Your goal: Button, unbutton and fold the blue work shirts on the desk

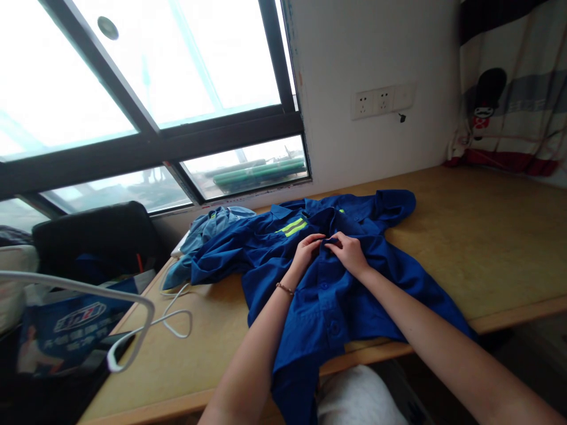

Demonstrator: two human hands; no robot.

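A dark blue work shirt (pixel 274 260) with yellow-green reflective stripes (pixel 293 226) lies spread on the wooden table (pixel 496 248), its hem hanging over the near edge. My left hand (pixel 305 248) and my right hand (pixel 349 251) meet at the shirt's front placket near the chest. Both pinch the fabric there with curled fingers. A thin bracelet (pixel 284 288) sits on my left wrist. Buttons show lower on the placket.
A lighter blue garment (pixel 208 230) is bunched at the table's far left by the window. A white cord (pixel 175 321) loops on the table and a white hanger (pixel 110 295) juts in at the left. A black bag (pixel 95 236) and a printed bag (pixel 71 330) stand left. Wall sockets (pixel 383 101) are behind.
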